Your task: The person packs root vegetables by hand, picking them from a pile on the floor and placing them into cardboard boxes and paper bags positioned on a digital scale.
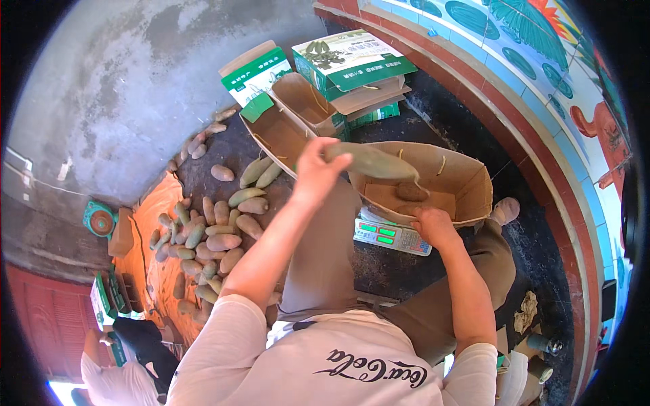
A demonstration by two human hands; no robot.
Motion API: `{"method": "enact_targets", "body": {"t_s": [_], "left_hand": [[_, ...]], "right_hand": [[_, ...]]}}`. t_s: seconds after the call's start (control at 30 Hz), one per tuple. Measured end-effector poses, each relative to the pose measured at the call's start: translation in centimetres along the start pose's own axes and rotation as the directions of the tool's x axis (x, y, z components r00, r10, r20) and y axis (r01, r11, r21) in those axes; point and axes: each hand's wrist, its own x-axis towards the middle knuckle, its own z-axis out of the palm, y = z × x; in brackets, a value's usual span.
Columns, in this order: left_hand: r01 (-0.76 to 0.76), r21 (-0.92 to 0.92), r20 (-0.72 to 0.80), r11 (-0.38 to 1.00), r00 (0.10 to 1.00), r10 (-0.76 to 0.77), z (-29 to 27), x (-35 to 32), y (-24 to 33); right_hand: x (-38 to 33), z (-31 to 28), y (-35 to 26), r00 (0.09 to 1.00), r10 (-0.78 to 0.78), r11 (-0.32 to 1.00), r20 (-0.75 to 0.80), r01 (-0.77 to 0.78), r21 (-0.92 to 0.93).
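My left hand [321, 172] is closed around one end of a long green radish [376, 161], its thin root tail pointing right. The radish is held over an open cardboard carton [467, 196], slightly blurred. Inside that carton lies a brownish radish [411, 192]. Fingers of my right hand [435, 227] are closed over the carton's near rim. Under the carton sits a digital scale [399, 238] with lit green displays.
Many radishes [220, 242] are heaped on an orange sheet [145, 260] and the floor at left. Two open cartons [277, 128] and a closed green-and-white box [345, 57] stand ahead. Another person [118, 375] is at lower left. A red-brown ledge [535, 162] curves along the right.
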Motion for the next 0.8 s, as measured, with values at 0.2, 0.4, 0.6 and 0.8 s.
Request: {"method": "enact_targets", "body": {"t_s": [0.2, 0.4, 0.6, 0.8], "left_hand": [[0.009, 0.084, 0.191, 0.996, 0.981, -0.025, 7.9, 1.3, -1.0], [0.28, -0.165, 0.349, 0.946, 0.913, -0.21, 8.1, -0.6, 1.8], [-0.108, -0.235, -0.064, 0.966, 0.993, 0.095, 0.0, -0.8, 1.1], [0.178, 0.097, -0.248, 0.979, 0.957, -0.15, -9.8, -4.6, -10.3]], "right_hand": [[0.1, -0.3, -0.4, 1.0, 0.01, 1.0, 0.002, -0.01, 0.01], [0.3, -0.1, -0.2, 1.0, -0.016, 1.0, 0.009, 0.016, -0.015], [0.4, 0.2, -0.1, 0.999, -0.028, 1.0, -0.03, 0.028, 0.007], [0.6, -0.3, -0.4, 1.0, -0.004, 1.0, -0.008, 0.004, 0.022]]}}
